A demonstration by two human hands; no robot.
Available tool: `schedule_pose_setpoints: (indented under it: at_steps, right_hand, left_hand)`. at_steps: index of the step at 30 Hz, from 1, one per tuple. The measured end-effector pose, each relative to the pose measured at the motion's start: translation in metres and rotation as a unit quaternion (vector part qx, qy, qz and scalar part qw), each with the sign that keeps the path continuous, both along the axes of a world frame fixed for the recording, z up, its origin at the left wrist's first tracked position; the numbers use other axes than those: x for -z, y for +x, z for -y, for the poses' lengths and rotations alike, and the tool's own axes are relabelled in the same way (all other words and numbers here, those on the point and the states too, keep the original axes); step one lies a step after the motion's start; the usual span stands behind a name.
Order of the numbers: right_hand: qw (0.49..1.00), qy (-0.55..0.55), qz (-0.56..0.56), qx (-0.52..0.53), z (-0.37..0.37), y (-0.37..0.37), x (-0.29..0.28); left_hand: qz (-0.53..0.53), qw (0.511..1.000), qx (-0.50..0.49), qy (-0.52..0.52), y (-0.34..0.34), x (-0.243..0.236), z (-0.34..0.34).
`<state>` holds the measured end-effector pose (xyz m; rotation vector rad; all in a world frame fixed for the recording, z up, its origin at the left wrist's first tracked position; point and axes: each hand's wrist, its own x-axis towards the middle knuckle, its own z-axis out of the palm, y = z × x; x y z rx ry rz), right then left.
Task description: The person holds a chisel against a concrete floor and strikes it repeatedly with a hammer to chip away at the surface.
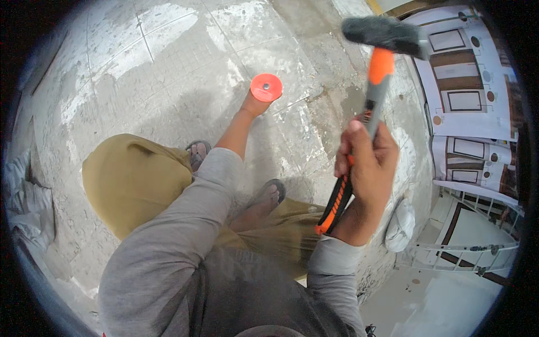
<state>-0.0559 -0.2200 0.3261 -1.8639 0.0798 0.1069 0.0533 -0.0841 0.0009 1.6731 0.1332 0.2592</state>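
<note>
Dark grey shirt front (247, 281) at 6 o'clock, nearest. Right hand (368, 160) at 3 o'clock, fingers wrapped round the handle of a hammer (375, 95), held up off the floor; dark metal head (384, 36) between 1 and 2 o'clock, blurred, butt near 5. Should be head-heavy and rigid; black-and-orange grip looks rubbery, so low slip. Hold is high on the grip; lower would likely give more swing, less control. Olive trousers (135, 182) at 9 o'clock, grey sandals (278, 190) near centre and toward 10. Left hand (256, 106) at 12 o'clock, looks closed under the round orange-red guard of what is probably a chisel (266, 86); fingers mostly hidden, shaft and tip not visible. Probably stiff, fairly weighty steel, hard to break; guard likely plastic with slight give. Best held on the shaft below the disc, fingers off the metal cap. Worn grey-white floor (168, 67) beneath, whitish bundle (400, 224) at 4, white metal rack (466, 247) beyond, printed sheets (505, 106) at 2.
</note>
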Motion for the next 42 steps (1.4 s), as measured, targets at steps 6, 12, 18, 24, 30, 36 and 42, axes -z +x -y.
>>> schedule_pose_setpoints:
  at_steps: [6, 12, 18, 24, 30, 36, 42]
  right_hand:
    - [0.992, 0.057, 0.108, 0.030, -0.021, -0.011, -0.030]
    - [0.972, -0.184, 0.106, -0.100, -0.008, 0.021, 0.066]
    - [0.949, -0.241, -0.121, -0.164, 0.015, 0.035, 0.139]
    - [0.973, -0.130, -0.172, -0.084, 0.009, 0.015, 0.111]
    - [0.992, -0.051, -0.109, -0.035, 0.004, 0.004, 0.045]
    - [0.989, 0.084, 0.122, 0.026, -0.017, -0.009, -0.035]
    - [0.977, -0.045, 0.204, -0.030, -0.021, 0.011, 0.017]
  left_hand:
    - [0.000, 0.998, -0.015, 0.053, 0.006, 0.011, 0.003]
    - [0.014, 0.999, -0.030, 0.011, 0.013, 0.011, -0.005]
    - [0.102, 0.988, 0.042, -0.111, 0.020, -0.022, 0.002]
    - [0.019, 0.998, -0.060, -0.007, 0.011, 0.018, -0.020]
    - [0.005, 0.998, -0.046, 0.049, 0.004, -0.003, -0.027]
    - [-0.013, 0.999, 0.019, 0.040, 0.005, -0.002, -0.021]
    - [-0.029, 0.995, 0.057, 0.079, 0.007, 0.014, -0.022]
